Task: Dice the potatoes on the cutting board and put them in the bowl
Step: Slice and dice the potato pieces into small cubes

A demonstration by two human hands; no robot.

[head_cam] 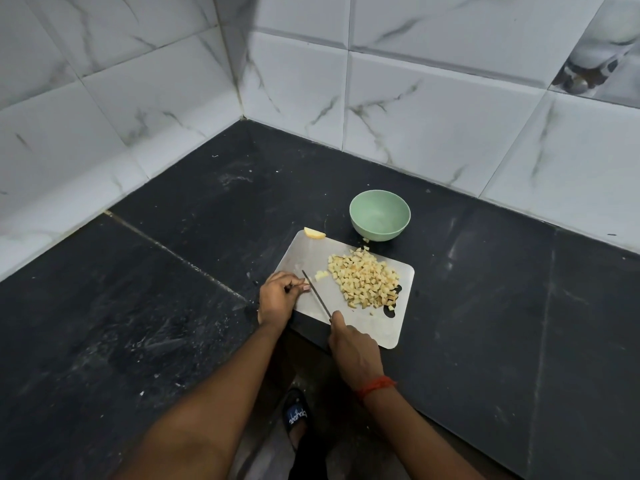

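Hands are seen at the near side of the board (304,254): the right hand (353,348) is wrapped round the handle of a knife (317,296), whose blade is laid slantwise over the board's near-left part with its tip pointing away. The left hand (278,299) is rested at the board's left edge with fingers curled and fingertips just beside the blade; whether anything is pinched there cannot be told. A marbled tiled wall (433,109) is met in a corner by the dark worktop (173,271). The board is laid on the worktop at an angle, one near corner reaching past the front edge. A pale green bowl (380,199) is stood upright just beyond the board's far edge. A heap of potato dice (363,280) is spread over the board's right half. A potato wedge (314,233) is left at the far-left corner. A few loose dice (321,275) are seen between blade and heap. A red thread (375,386) is worn on the right wrist.
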